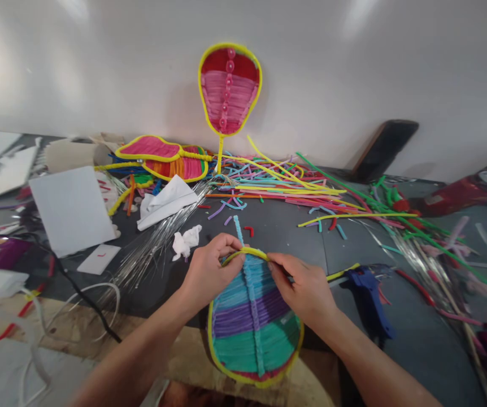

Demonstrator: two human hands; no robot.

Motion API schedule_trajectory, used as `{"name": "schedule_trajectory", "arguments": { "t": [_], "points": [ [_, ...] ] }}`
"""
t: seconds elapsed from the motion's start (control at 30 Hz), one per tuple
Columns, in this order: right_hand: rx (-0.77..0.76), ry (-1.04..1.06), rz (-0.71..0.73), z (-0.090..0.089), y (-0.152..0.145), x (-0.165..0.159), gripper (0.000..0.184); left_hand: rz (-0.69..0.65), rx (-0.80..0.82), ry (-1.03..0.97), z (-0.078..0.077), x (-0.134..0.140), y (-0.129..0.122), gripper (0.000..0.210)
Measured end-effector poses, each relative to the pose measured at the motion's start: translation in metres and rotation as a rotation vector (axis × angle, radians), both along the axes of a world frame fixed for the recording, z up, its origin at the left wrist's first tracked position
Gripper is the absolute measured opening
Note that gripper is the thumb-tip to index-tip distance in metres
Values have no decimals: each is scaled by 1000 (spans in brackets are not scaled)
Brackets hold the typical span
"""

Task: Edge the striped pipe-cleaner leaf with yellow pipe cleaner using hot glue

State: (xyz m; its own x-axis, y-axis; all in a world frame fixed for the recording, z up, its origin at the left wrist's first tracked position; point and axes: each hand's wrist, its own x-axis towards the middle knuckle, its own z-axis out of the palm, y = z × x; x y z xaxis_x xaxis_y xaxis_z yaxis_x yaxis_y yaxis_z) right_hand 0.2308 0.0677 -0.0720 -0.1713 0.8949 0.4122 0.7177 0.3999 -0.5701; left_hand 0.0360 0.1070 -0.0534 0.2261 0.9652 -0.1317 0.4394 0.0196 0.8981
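Note:
A rounded pipe-cleaner panel [233, 342], banded in light blue, purple and teal, is tilted toward me at the table's front edge. Down its middle runs a light blue pipe cleaner [253, 305], whose end sticks out past the top. A yellow pipe cleaner [255, 252] borders the panel. My left hand [212, 271] pinches this yellow border at the top, left of the blue strip. Just right of the strip, my right hand [305, 288] has thumb and fingers closed on the same border. Part of the panel's upper edge is hidden behind my fingers.
A blue glue gun [370, 305] lies to the right. Behind are loose pipe cleaners [286, 189], a standing pink-and-red panel [229, 93] and a phone [385, 150] against the wall. Silver wires [154, 237], paper [72, 212] and a black cable [80, 291] spread at left.

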Motion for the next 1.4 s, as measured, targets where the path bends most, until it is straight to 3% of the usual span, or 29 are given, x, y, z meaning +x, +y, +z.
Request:
{"name": "schedule_trajectory", "arguments": {
  "t": [0.43, 1.07, 1.4],
  "points": [
    [36, -3, -10, 0, 0, 0, 20, 20, -119, -129, 2, 0, 6, 14],
    [-51, -4, 4, 1, 0, 2, 19, 47, -59, -88, 3, 1, 5, 8],
    [-37, -25, 66, 5, 0, 2, 23, -84, -17, -40, -5, 7, 0, 7]
  ]
}}
